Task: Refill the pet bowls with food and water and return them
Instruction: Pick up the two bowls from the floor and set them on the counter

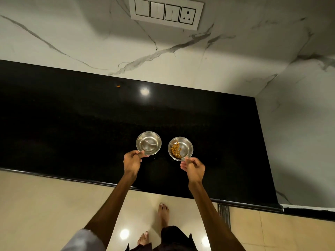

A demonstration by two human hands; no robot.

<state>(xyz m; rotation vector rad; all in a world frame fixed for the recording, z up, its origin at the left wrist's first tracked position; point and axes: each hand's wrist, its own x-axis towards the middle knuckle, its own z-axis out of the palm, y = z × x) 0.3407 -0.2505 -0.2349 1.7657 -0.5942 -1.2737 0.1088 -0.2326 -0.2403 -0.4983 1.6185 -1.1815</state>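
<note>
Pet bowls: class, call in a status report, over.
Left hand pinching water bowl rim; right hand pinching kibble bowl rim. Both bowls over black countertop. Nothing in the way.

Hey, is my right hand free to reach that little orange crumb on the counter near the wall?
Probably not yet. The right hand is pinching the rim of the food bowl. The orange crumb lies far off on the bare counter, beyond the water bowl, which the left hand holds.

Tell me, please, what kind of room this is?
Probably a home kitchen: a polished black stone counter, a marble-look wall with a switch panel, and a tiled floor.
</note>
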